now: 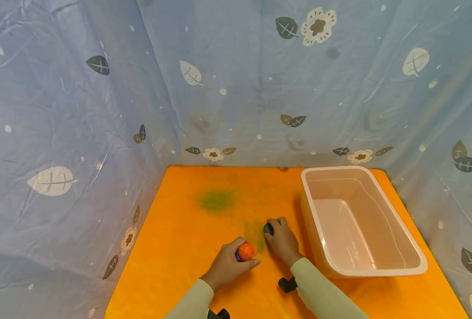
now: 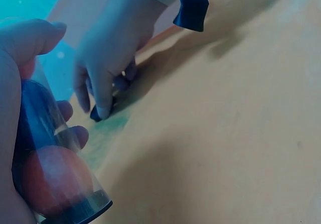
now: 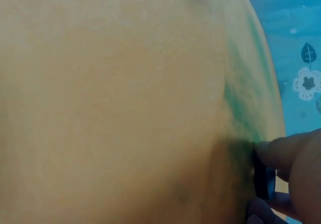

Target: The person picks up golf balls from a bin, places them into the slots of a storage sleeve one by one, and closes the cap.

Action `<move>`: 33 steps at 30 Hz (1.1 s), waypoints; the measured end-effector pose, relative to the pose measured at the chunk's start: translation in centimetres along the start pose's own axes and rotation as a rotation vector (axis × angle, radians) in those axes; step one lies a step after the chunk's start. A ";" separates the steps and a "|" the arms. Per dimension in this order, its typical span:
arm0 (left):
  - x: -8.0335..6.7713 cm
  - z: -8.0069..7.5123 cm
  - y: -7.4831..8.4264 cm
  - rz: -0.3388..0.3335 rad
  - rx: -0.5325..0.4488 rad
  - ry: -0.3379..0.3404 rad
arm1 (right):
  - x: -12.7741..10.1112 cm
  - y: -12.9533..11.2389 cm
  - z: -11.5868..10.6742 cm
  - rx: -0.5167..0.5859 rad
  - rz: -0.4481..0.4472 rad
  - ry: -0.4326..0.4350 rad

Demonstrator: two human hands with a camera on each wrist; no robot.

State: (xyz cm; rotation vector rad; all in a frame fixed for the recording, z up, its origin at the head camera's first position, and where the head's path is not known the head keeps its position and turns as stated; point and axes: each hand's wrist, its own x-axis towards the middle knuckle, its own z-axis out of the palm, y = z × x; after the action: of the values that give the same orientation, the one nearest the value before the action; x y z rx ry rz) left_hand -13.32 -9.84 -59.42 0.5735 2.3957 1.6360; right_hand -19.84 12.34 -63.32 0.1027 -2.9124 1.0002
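Hands at mid-worktop: left hand grips a clear tube holding an orange ball, fingers curled round it, its open end tilted towards the worktop. Right hand pinches a small dark cap against the worktop, on a green stain, just left of the pink bin. Risk, as judged: with the tube uncapped and tilted, the ball may slide out and roll; the thin cap, held only at the fingertips, may slip flat or skid. Both forearms reach forward from the near edge, wrists low, hands close together but apart.
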 end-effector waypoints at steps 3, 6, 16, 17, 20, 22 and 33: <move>0.2 0.1 -0.1 0.002 0.006 -0.003 | 0.0 0.0 -0.1 0.008 -0.006 -0.009; 0.4 0.2 -0.2 0.004 0.001 -0.004 | 0.0 -0.1 -0.6 0.077 0.015 -0.021; 0.8 0.5 -0.5 0.016 -0.012 -0.017 | -1.0 -1.5 -3.6 0.364 0.037 -0.047; 0.9 0.5 -0.5 0.015 -0.008 -0.017 | -1.2 -1.6 -3.8 0.378 0.031 -0.049; 0.9 0.6 -0.5 0.008 -0.011 -0.022 | -1.9 -2.1 -4.8 0.438 -0.016 -0.052; 1.0 0.7 -0.5 0.007 -0.012 -0.026 | -2.5 -2.3 -5.5 0.497 -0.047 -0.071; 1.3 1.1 0.1 0.033 -0.026 -0.033 | -4.9 -4.1 -8.8 0.685 -0.174 -0.350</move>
State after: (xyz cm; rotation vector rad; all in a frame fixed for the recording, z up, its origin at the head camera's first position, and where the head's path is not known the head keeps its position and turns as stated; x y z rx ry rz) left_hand -14.06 -8.28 -59.65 0.6336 2.3506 1.6554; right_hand -14.34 14.72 -54.23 0.6000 -2.6047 2.0621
